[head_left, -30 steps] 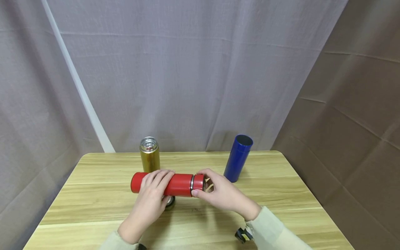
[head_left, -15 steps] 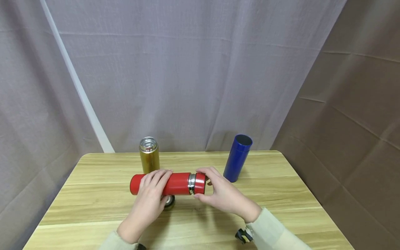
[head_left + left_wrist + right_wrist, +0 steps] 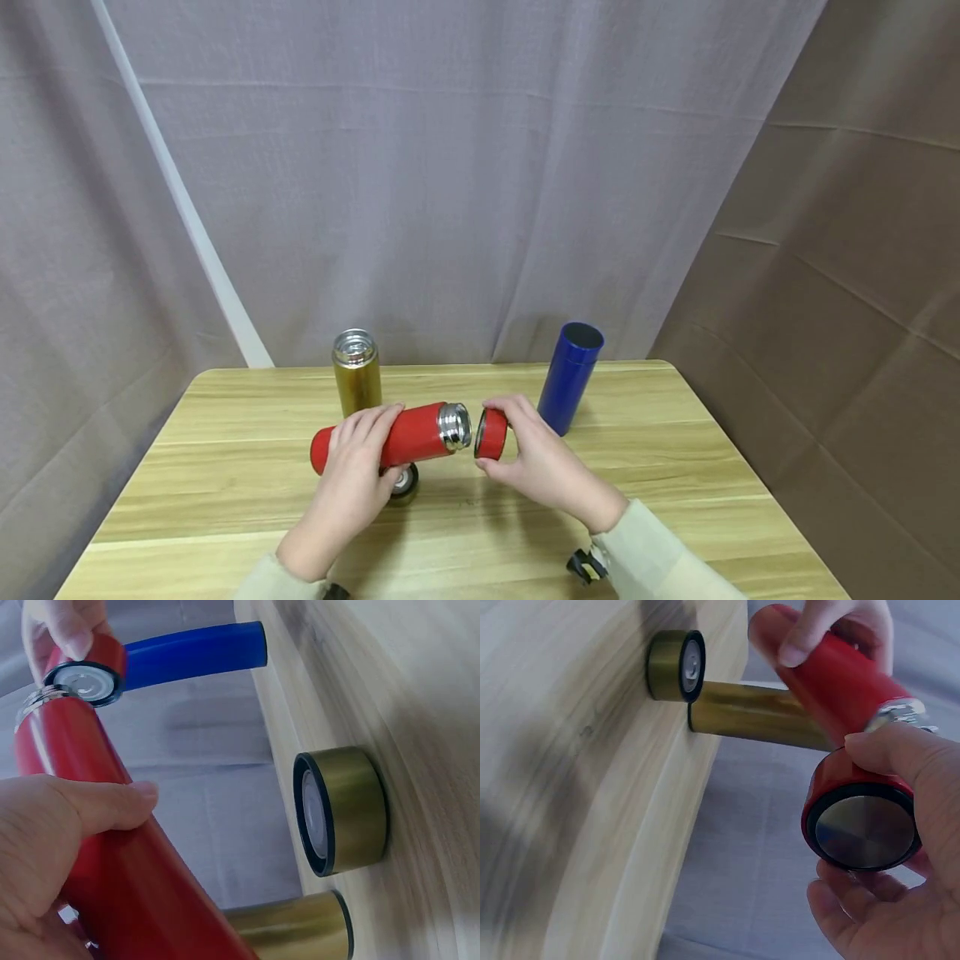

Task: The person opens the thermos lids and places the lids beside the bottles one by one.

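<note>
Left hand [image 3: 356, 458] curled round red bottle [image 3: 417, 435], tilted; right hand [image 3: 546, 460] pinches red lid [image 3: 492, 434], just clear of it. Gold bottle [image 3: 358, 385], blue bottle [image 3: 571, 379] stand behind.

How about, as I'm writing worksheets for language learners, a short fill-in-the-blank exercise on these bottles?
1. The left hand holds the red bottle; the right hand holds a cap coloured ____.
2. In the head view, the gold bottle stands to the ____ of the blue bottle.
3. On the table, the loose cap matches the ____ bottle in colour.
Missing words: red; left; gold.
</note>
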`<action>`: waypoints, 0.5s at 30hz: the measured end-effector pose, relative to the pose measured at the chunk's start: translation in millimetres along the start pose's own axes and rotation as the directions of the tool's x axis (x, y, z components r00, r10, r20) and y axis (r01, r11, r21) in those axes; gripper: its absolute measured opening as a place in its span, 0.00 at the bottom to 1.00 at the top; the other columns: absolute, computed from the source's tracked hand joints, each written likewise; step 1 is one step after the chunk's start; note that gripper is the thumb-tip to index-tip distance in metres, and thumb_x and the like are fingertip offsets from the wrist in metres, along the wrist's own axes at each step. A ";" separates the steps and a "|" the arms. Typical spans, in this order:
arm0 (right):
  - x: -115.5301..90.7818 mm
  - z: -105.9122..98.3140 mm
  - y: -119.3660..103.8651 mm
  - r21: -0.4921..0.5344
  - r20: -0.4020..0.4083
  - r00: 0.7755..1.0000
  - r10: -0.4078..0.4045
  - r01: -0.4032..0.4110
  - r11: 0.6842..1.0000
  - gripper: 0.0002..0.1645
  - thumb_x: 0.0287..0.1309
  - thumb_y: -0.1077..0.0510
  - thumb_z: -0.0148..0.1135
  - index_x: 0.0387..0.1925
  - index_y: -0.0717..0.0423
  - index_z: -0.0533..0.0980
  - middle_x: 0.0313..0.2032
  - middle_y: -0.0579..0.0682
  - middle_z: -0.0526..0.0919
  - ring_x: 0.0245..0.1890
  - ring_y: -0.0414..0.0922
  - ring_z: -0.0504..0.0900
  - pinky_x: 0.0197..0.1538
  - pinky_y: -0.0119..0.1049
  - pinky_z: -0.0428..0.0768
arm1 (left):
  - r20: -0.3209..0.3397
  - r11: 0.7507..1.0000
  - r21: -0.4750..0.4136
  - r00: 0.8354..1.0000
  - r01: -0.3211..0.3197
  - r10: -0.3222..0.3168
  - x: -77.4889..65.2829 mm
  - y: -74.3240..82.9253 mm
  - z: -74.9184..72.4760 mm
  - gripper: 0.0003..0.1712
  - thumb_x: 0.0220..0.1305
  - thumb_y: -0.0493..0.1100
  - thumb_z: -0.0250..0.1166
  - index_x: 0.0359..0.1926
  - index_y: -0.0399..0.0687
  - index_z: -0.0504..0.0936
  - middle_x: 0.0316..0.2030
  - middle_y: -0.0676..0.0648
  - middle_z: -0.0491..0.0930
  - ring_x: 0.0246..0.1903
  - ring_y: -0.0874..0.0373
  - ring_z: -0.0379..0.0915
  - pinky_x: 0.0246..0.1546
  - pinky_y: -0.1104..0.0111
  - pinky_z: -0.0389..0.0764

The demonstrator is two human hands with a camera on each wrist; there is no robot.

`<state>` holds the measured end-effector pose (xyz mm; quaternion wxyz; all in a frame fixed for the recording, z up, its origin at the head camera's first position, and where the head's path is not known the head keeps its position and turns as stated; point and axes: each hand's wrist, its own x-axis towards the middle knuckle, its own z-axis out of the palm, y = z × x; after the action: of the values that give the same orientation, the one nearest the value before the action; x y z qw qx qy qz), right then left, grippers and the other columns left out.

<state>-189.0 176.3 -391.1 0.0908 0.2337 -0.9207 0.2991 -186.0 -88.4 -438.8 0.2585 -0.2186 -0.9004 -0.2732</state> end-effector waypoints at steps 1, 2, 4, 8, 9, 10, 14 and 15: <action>0.1 0.9 2.1 0.007 -0.001 1.000 0.006 -0.006 1.000 0.40 0.45 0.51 0.76 0.60 0.47 0.67 0.51 0.39 0.70 0.47 0.36 0.73 0.49 0.37 0.78 | -0.002 1.000 -0.017 1.000 0.016 -0.016 0.6 0.9 -0.1 0.48 0.39 0.36 0.79 0.65 0.47 0.70 0.58 0.46 0.73 0.57 0.46 0.64 0.60 0.50 0.60; 0.0 1.8 4.1 0.016 -0.001 1.000 0.010 -0.010 1.000 0.40 0.45 0.50 0.76 0.60 0.49 0.67 0.50 0.40 0.70 0.46 0.36 0.74 0.49 0.36 0.78 | -0.006 0.999 -0.033 0.999 0.032 -0.032 1.3 1.8 -0.2 0.48 0.39 0.36 0.79 0.65 0.47 0.70 0.58 0.46 0.73 0.57 0.46 0.64 0.59 0.51 0.60; -0.3 3.6 7.8 0.034 -0.006 1.000 0.012 -0.012 0.999 0.40 0.44 0.51 0.76 0.58 0.50 0.67 0.49 0.40 0.71 0.46 0.36 0.74 0.49 0.36 0.78 | -0.019 0.996 -0.065 0.998 0.057 -0.058 3.2 3.6 0.0 0.48 0.38 0.38 0.80 0.65 0.48 0.70 0.58 0.46 0.73 0.57 0.47 0.64 0.58 0.51 0.60; -1.8 7.6 14.6 0.100 0.002 1.000 0.029 -0.029 0.995 0.39 0.44 0.52 0.77 0.56 0.52 0.67 0.47 0.42 0.72 0.44 0.37 0.75 0.47 0.36 0.78 | -0.058 0.988 -0.132 0.994 0.084 -0.092 8.7 7.8 0.6 0.47 0.39 0.42 0.81 0.63 0.49 0.71 0.55 0.47 0.75 0.56 0.51 0.65 0.57 0.53 0.63; -2.2 8.7 16.1 0.116 0.008 0.999 0.038 -0.038 0.993 0.38 0.44 0.51 0.77 0.55 0.52 0.67 0.47 0.42 0.72 0.43 0.37 0.75 0.46 0.36 0.78 | -0.068 0.985 -0.150 0.993 0.085 -0.096 10.5 9.0 0.8 0.46 0.39 0.43 0.81 0.62 0.48 0.71 0.55 0.48 0.76 0.56 0.51 0.65 0.56 0.54 0.63; -2.8 9.8 17.4 0.130 0.016 0.999 0.047 -0.049 0.990 0.38 0.45 0.51 0.77 0.56 0.52 0.67 0.47 0.42 0.72 0.43 0.38 0.75 0.46 0.36 0.78 | -0.078 0.982 -0.170 0.992 0.084 -0.098 12.3 10.1 1.0 0.46 0.39 0.44 0.81 0.62 0.48 0.71 0.54 0.48 0.76 0.55 0.52 0.65 0.55 0.55 0.64; -5.1 15.5 22.5 0.148 0.051 0.994 0.097 -0.103 0.984 0.42 0.47 0.46 0.75 0.61 0.51 0.65 0.51 0.44 0.73 0.45 0.38 0.76 0.49 0.37 0.78 | -0.081 0.968 -0.226 0.988 0.107 -0.128 20.1 15.0 2.3 0.44 0.41 0.49 0.80 0.61 0.49 0.72 0.51 0.50 0.77 0.52 0.55 0.67 0.54 0.57 0.65; -5.5 16.9 23.4 0.146 0.061 0.993 0.106 -0.114 0.983 0.43 0.48 0.45 0.74 0.62 0.52 0.65 0.52 0.45 0.73 0.45 0.38 0.76 0.49 0.37 0.78 | -0.077 0.964 -0.240 0.987 0.117 -0.139 22.0 16.1 3.1 0.44 0.42 0.50 0.80 0.61 0.49 0.72 0.51 0.51 0.77 0.52 0.56 0.67 0.53 0.58 0.67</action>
<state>-195.9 185.0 -418.2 0.0322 0.1965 -0.9092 0.3656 -195.4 -68.8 -422.0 0.2542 -0.1761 -0.8610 -0.4039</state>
